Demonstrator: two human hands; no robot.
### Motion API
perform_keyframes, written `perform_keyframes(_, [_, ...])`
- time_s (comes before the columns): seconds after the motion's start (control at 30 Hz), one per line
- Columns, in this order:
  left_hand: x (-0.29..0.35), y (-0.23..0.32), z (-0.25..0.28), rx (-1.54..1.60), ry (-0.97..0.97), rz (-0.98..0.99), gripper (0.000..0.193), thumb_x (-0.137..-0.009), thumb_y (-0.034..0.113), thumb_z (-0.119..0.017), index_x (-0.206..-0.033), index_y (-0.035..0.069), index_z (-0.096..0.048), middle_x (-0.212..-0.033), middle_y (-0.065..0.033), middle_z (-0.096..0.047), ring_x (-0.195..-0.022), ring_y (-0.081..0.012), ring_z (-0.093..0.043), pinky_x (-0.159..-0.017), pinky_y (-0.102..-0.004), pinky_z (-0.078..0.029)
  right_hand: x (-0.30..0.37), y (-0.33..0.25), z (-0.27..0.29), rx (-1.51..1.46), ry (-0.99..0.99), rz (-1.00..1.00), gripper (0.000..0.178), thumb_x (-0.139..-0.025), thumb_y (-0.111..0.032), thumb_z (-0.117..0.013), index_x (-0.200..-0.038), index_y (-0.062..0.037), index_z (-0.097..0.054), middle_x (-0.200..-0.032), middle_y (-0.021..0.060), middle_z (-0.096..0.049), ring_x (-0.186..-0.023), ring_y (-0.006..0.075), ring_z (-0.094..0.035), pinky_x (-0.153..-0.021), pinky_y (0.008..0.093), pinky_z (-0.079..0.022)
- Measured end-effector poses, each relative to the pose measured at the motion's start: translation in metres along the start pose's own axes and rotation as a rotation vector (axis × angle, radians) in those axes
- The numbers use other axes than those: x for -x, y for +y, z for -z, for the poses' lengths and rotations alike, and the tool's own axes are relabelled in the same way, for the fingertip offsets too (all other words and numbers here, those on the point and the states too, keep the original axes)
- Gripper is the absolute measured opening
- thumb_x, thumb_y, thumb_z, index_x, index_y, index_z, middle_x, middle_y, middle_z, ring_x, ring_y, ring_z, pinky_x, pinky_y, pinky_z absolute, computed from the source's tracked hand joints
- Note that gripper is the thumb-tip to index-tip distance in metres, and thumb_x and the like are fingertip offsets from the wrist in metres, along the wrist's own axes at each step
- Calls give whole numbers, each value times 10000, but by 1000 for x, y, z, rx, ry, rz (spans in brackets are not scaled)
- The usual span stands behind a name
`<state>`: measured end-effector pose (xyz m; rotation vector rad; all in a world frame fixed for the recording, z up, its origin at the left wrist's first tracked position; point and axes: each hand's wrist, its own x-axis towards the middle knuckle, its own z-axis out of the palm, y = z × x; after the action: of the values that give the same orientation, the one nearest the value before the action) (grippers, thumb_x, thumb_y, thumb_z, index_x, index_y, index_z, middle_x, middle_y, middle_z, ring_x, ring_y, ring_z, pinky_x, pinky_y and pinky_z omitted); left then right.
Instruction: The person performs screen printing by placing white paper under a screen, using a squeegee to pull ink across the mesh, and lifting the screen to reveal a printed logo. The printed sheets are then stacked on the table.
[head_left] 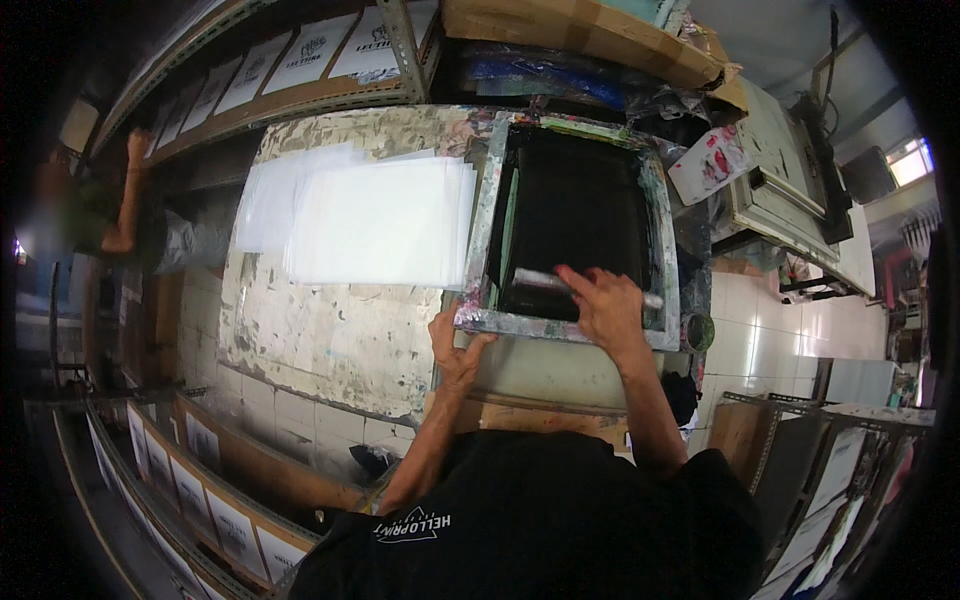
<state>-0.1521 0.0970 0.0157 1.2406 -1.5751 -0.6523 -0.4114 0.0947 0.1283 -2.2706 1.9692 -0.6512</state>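
Note:
A screen-printing frame (484,215) lies on the worktable, its wide mesh (578,195) black with ink. My right hand (608,305) is closed round a squeegee (540,281) that lies crosswise over the near part of the mesh. At the frame's near left corner, my left hand (458,352) grips the edge, thumb on the near side. Left of the frame lies a loose stack of white sheets (385,222). The squeegee's blade edge and whatever lies beneath the screen are hidden.
The stained worktable (330,340) extends left. Racks with printed sheets stand at the upper left (300,55) and lower left (230,530). A small ink-stained container (698,332) sits by the frame's near right corner. Another person's arm (130,195) shows at far left.

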Motion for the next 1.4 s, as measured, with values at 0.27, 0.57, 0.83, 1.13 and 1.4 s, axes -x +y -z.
perform_keyframes(0.27, [-102,110,-10,370,253,-28,732,-796,26,-763,-1444,-29,-426,-1191,-99,-613,-1044,-185,-551,-911,-330,-434,-63,-15,107,139,344,220,621,-673,-500,-806,-1223,-239,-687,-793,124,-620,-735,303,-631,-649,434,-485])
perform_keyframes(0.57, [-32,-32,-68,-481,-8,136,253,-842,167,-776,-1033,10,-722,-894,-127,-673,-789,-226,-626,-736,-332,-504,-180,9,186,113,323,123,467,-745,-450,-805,-1113,-167,-756,-981,155,-738,-900,338,-698,-817,398,-537])
perform_keyframes(0.83, [-65,-10,-56,75,207,327,220,-882,158,-743,-932,-53,-705,-769,-56,-674,-698,-122,-555,-689,-284,-473,-200,5,202,15,284,95,488,-758,-457,-782,-1045,-63,-757,-1031,176,-732,-1006,344,-683,-902,390,-522])
perform_keyframes(1.13, [-96,-79,97,3,492,341,184,-923,113,-676,-961,-66,-688,-869,-89,-688,-795,-154,-575,-763,-292,-475,-201,-3,205,-41,251,92,435,-739,-391,-808,-1021,-62,-765,-969,172,-743,-910,321,-701,-860,384,-526])
perform_keyframes(1.4, [-97,-136,169,-1637,961,28,398,-870,257,-766,-1117,-27,-640,-1038,-158,-643,-927,-349,-607,-800,-412,-491,-202,33,188,207,336,205,477,-818,-469,-761,-1207,-195,-724,-1004,132,-720,-933,314,-631,-853,403,-487])
